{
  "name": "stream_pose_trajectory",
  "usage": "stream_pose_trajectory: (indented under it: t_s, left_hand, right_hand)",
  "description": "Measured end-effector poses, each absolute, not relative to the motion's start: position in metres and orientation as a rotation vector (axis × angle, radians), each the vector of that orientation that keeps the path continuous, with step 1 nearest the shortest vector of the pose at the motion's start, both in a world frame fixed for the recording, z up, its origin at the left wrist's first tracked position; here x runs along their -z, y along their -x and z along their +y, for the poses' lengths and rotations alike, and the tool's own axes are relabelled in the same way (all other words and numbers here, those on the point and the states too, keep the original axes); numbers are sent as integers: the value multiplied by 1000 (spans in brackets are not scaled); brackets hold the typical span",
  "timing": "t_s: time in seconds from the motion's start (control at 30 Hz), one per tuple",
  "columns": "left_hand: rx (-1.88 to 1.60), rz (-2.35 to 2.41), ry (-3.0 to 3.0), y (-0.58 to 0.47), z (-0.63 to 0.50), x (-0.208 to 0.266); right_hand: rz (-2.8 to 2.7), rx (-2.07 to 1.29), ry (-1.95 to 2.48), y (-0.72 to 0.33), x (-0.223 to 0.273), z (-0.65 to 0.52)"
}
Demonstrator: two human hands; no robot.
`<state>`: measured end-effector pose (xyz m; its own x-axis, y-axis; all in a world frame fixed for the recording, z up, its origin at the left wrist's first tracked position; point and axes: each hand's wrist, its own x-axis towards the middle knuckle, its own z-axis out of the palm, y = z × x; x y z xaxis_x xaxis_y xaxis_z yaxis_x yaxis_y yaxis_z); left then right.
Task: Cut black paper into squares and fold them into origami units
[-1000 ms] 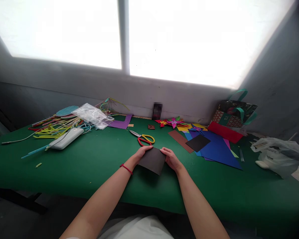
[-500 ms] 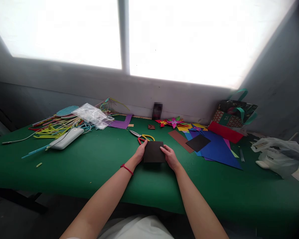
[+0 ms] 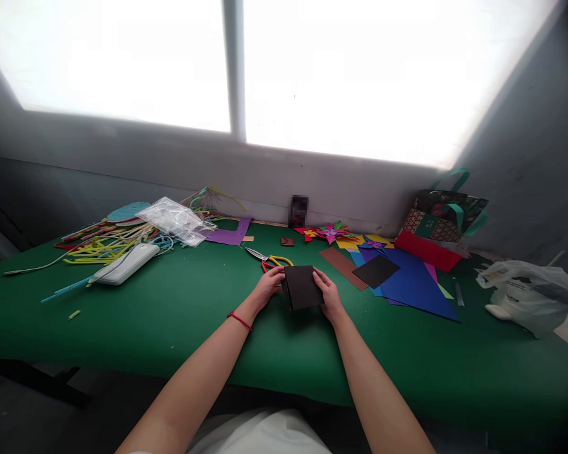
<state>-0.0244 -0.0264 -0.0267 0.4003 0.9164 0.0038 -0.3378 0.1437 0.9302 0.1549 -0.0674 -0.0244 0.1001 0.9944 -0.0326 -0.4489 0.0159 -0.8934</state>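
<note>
Between my hands, above the green table [image 3: 194, 315], is a square piece of black paper [image 3: 305, 288]; a second edge shows along its left side, so it looks folded or layered. My right hand [image 3: 329, 293] grips its right edge, thumb on top. My left hand [image 3: 267, 285] is at the upper left corner with bent fingers touching the edge; some fingertips are hidden behind the paper. Just beyond lies a pair of scissors [image 3: 260, 255] with one red and one yellow handle. A small folded brown paper piece [image 3: 287, 241] rests farther back.
On the right lie blue paper [image 3: 416, 284], a black sheet [image 3: 376, 272], a brown strip [image 3: 344, 268], folded paper flowers [image 3: 330, 232], a gift bag [image 3: 445, 214] and a plastic bag [image 3: 530, 299]. At left are a white power strip [image 3: 127, 263], coloured strands [image 3: 99, 252] and clear plastic packaging [image 3: 175, 219].
The black paper has turned and shifted slightly right, showing its layered left edge. My left hand has moved from holding the left side to its upper left corner.
</note>
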Motion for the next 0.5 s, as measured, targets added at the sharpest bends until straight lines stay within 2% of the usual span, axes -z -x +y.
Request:
stream_pose_trajectory:
  t_s: [0.3, 0.5]
  left_hand:
    - [-886, 655, -1333, 26, -27, 27]
    - [-804, 642, -1468, 31, -24, 25]
  right_hand:
    - [-1102, -1433, 1033, -154, 19, -77]
    - [-1290, -1394, 1049, -151, 17, -78]
